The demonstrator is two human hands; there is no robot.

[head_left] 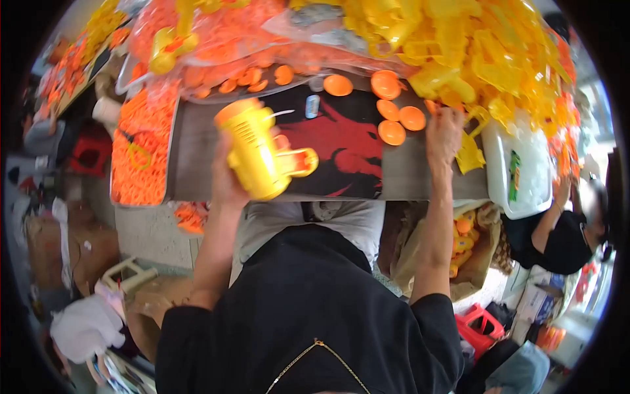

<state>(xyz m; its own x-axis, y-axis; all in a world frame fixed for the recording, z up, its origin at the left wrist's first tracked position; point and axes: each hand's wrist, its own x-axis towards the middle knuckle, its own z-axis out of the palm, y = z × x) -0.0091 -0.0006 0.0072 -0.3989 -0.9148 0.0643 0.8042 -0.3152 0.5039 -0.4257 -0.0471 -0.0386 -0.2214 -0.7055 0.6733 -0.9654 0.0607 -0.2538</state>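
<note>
A yellow, cylindrical plastic housing (257, 154) with an orange rim is grasped by the left hand (230, 176) over the left side of a black, red-patterned mat (351, 154), while the right hand (445, 134) is held beside glossy, round orange discs (412, 118), and whether anything is gripped there cannot be told.

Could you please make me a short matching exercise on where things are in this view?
1. Yellow plastic housing
2. Yellow-handled tool
3. Green object
4. Orange disc cluster

A. In the white bin at right
B. On the table, near the right hand
C. In the left hand
D. On orange pieces in the left tray

Pairs: 1-C; 2-D; 3-A; 4-B
</note>
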